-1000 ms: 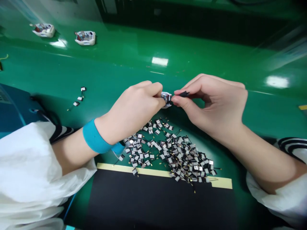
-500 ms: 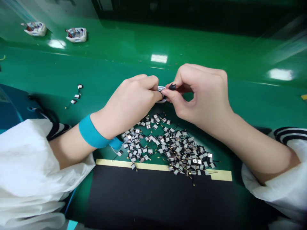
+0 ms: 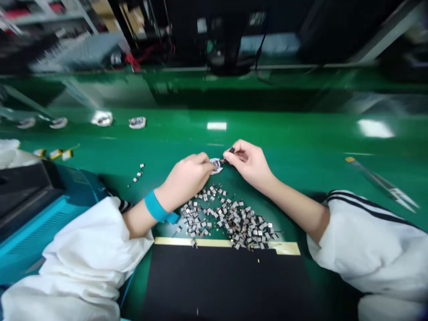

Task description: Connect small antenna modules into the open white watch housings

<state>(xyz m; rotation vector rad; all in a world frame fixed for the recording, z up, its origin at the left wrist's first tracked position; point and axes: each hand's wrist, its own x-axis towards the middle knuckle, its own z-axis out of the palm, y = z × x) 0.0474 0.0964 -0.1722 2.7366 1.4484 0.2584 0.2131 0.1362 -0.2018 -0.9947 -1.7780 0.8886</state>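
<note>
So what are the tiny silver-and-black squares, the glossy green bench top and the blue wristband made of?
The tiny silver-and-black squares look metal-faced, given their bright glints, though they are too small to be sure. The glossy green bench top seems coated or painted, since it mirrors the lights. The blue wristband looks matte, perhaps rubber or fabric, with no shine.

A glossy green counter (image 3: pixel 301 133) carries a black mat (image 3: pixel 227 281) edged along its top with pale yellow tape (image 3: pixel 227 242). Just above the mat lies a heap of small silver-and-black pieces (image 3: pixel 227 218) flecked with gold wires, and up to its left shows a teal wristband (image 3: pixel 155 206). Right of the mat, a white sleeve (image 3: pixel 368 240) bears thin black stripes.
</note>
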